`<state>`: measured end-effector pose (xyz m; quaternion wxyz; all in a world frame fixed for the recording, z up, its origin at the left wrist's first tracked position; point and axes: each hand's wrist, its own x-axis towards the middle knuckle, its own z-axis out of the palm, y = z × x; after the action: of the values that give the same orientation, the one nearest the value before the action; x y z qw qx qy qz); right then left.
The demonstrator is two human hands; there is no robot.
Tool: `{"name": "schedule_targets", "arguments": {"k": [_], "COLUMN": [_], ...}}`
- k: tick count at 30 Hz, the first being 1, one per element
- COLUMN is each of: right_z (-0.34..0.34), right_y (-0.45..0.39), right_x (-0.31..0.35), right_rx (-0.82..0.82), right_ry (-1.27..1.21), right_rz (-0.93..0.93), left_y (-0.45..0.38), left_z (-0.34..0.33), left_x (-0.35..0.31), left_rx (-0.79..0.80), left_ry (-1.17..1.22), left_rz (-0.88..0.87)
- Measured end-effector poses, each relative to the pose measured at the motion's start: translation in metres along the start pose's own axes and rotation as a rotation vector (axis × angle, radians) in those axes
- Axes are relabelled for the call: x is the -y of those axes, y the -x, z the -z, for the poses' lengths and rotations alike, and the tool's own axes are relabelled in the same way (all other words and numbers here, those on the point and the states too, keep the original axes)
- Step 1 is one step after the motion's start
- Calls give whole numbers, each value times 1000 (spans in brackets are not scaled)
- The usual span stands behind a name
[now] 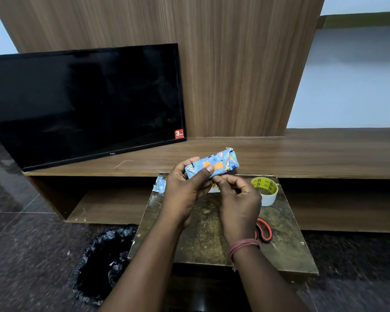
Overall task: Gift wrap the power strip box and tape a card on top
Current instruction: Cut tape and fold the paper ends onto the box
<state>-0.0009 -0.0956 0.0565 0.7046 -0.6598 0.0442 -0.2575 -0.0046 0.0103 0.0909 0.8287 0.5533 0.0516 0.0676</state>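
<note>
Head cam: my left hand (185, 188) grips the wrapped box (212, 165), thumb on its front, held up above the small table (286, 248). My right hand (239, 199) pinches at the box's lower edge. Tape roll (266, 190) & scissors (265, 230) on table, right side.

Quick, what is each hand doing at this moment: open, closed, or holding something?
Left hand: holds the wrapped box, thumb across its front.
Right hand: fingers curled, fingertips pinching at the box's lower edge; what they pinch cannot be told.
</note>
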Motion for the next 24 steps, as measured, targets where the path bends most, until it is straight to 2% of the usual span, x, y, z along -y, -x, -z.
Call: {"name": "schedule_targets", "arguments": {"k": [3,6,11,13,19,24], "right_z": [5,12,5,2,6,12], "right_y": [-11,-16,-11,-8,-9,-10], "right_x": [1,3,1,-3,0,-1], "right_rx": [44,116,68,72,165,184], "right_ry": [-26,68,294,330,252,101], "right_rz": [-154,-53,194,199,14,-284], "left_y": [1,2,4,5,8,5], "left_z": [3,4,5,4,-2,-2], "left_x": [-4,-7,-8,-8,-5,0], "left_rx": [25,54,37,25,-20,-55], "left_ry": [-17,-40,-29,-7,62,17], "left_rz": [4,11,7,0,-22,6]}}
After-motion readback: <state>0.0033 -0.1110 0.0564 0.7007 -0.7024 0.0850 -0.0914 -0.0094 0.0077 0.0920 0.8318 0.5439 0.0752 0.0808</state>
